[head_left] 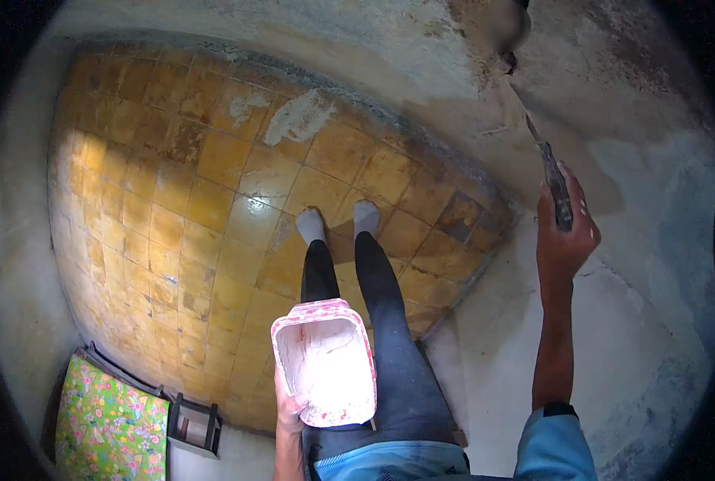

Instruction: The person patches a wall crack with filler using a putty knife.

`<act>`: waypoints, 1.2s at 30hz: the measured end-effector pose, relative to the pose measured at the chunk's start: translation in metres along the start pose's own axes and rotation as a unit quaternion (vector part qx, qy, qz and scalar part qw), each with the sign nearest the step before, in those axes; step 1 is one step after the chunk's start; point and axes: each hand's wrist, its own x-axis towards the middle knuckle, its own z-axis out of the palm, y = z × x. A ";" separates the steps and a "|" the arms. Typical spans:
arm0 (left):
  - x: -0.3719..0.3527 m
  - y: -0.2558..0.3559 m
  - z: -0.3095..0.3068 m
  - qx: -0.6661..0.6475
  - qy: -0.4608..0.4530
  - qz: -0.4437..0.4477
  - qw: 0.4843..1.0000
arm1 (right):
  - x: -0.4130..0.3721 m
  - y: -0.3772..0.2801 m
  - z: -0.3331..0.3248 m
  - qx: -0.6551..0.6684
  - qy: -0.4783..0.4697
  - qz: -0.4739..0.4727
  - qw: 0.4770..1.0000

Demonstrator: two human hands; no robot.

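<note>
The left hand's (290,407) grip was clamped on the rim of the tub (322,309), near six o'clock, with white paste (337,365) inside. The right hand's (564,228) grip was closed around the scraper (555,180) at two o'clock, its blade towards the wall (646,280). Held from one side, the tub could have tipped paste onto the floor (229,248); a steep blade could have gouged.

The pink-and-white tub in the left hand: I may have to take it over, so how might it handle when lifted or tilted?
The tub is probably fairly stiff: its squared walls show no sag in the left hand. Tilting would likely let the white material shift or spill, since the top is open. The smeared rim may feel slippery.
</note>
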 end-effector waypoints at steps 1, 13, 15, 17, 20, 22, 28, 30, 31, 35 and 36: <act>0.002 0.003 0.000 -0.002 -0.006 0.001 1.000 | -0.003 -0.005 -0.006 -0.015 0.015 -0.006 1.000; 0.007 0.015 0.000 0.015 -0.030 0.015 0.999 | -0.007 0.008 -0.002 -0.019 0.009 -0.017 1.000; 0.008 0.012 -0.006 0.014 -0.027 0.010 0.999 | -0.012 0.010 -0.011 0.010 0.018 -0.004 1.000; 0.007 0.011 -0.007 0.019 -0.010 -0.006 1.000 | -0.020 0.010 -0.022 0.035 0.024 -0.016 0.999; 0.010 0.028 0.013 0.009 0.013 -0.036 0.999 | -0.013 0.026 -0.018 0.051 0.004 -0.063 0.997; 0.008 -0.005 -0.031 -0.042 0.013 -0.022 0.999 | 0.001 0.031 -0.011 0.067 0.003 -0.054 0.996; 0.010 -0.024 -0.030 -0.076 0.023 0.016 0.997 | 0.027 0.077 -0.001 0.068 0.004 -0.030 0.997; 0.007 -0.016 -0.019 -0.081 0.050 -0.010 0.995 | 0.028 0.086 -0.005 0.059 0.010 -0.025 0.998; 0.006 -0.012 -0.015 -0.083 0.063 -0.024 0.994 | 0.030 0.085 -0.010 0.058 0.012 -0.041 0.997; 0.005 -0.010 -0.011 -0.086 0.089 -0.040 0.991 | 0.026 0.074 -0.024 0.049 0.027 -0.036 0.998; 0.005 -0.012 -0.013 -0.085 0.083 -0.038 0.992 | 0.020 0.076 -0.028 0.071 0.028 -0.025 0.997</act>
